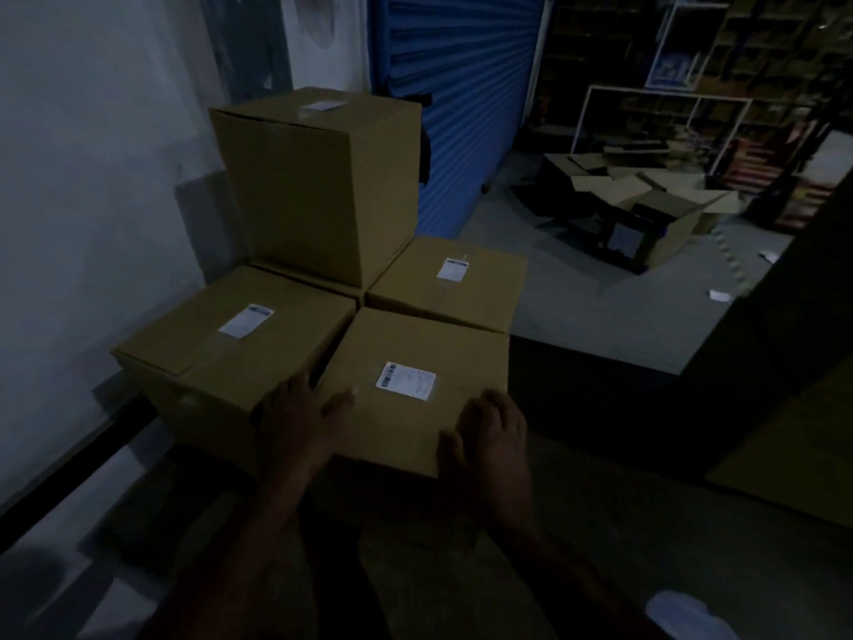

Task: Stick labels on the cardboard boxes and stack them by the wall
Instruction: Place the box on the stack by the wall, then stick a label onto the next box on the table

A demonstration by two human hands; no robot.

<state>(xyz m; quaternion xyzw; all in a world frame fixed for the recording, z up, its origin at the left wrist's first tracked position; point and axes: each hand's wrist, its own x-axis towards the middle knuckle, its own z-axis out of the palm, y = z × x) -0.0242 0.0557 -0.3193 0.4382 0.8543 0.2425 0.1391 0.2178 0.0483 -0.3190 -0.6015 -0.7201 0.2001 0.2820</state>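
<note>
Nearest box point(406, 408): landmark, both hands on its near edge.
Left box point(221, 358): touching its left side, against the wall point(92, 200).
Far-right box point(452, 288): directly behind it.
Tall box point(318, 187): behind-left, stacked higher.
Open cartons point(646, 210): far behind-right, on the floor.

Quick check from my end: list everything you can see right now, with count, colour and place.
cardboard boxes: four visible with labels, brown, stacked by the wall; one sits on top at the back
labels: four, white, one on each box top
wall: one, pale, left
roller shutter: one, blue, behind the stack
open cartons: several, brown, on the floor far right
paper scraps: a few, white, on the floor at right
left hand: on the nearest box's near left edge
right hand: on its near right edge
</note>
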